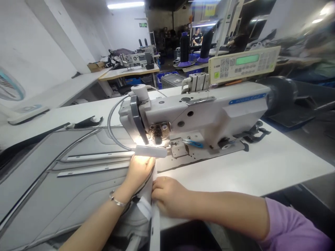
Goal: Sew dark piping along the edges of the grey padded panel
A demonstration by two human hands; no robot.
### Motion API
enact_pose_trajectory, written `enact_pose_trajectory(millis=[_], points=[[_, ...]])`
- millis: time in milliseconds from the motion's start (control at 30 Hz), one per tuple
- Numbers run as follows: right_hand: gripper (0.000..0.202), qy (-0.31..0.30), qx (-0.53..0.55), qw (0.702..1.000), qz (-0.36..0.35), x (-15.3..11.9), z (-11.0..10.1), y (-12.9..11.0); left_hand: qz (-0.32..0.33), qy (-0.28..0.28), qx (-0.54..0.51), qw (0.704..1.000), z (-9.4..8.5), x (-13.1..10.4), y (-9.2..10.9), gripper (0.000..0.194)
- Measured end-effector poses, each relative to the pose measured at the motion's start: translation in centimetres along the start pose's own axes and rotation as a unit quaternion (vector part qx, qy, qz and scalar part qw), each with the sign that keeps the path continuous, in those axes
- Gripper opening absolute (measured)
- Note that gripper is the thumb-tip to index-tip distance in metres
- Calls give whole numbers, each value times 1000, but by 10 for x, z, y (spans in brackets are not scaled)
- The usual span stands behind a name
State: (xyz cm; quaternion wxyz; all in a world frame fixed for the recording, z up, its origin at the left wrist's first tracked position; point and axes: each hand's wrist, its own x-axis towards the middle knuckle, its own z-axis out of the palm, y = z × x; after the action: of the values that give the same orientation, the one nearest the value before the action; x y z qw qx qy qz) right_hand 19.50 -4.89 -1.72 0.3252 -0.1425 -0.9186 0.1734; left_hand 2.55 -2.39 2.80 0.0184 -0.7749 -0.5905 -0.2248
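Note:
A white industrial sewing machine [204, 111] stands on a white table [274, 164]. Its small lamp [150, 151] lights the needle area [158, 137]. A large grey padded panel with black piping [52, 188] lies to the left and runs up to the needle. My left hand [138, 170] rests flat on the panel's edge just in front of the lamp, a bracelet on its wrist. My right hand [170, 197] presses down on the white seam strip [154, 209] beside it, fingers curled on the fabric.
A control panel [244, 64] sits above the machine. Blue snips [192, 143] lie on the machine bed. Two dark thread cones [184, 48] stand behind. A black part [87, 122] lies at the table's left. Other sewing tables and people are farther back.

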Motion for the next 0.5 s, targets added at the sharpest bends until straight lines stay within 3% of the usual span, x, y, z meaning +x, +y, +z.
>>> enact_pose_trajectory(millis=[100,233,300,433,500], points=[[19,-1,61,997,50,-1,-9,-11,37,-108,-71,991,-44,-30,-3,24],[53,-96,5,994,55,6,-15,-28,97,-193,22,976,-84,-72,-17,69],[61,-170,-8,983,67,19,-15,-35,100,-205,46,973,-90,-76,-22,76],[62,-310,22,947,80,54,-7,-37,58,-274,88,956,-86,-54,-17,72],[56,-325,32,943,62,67,5,-32,44,-309,106,944,-82,-45,-12,73]])
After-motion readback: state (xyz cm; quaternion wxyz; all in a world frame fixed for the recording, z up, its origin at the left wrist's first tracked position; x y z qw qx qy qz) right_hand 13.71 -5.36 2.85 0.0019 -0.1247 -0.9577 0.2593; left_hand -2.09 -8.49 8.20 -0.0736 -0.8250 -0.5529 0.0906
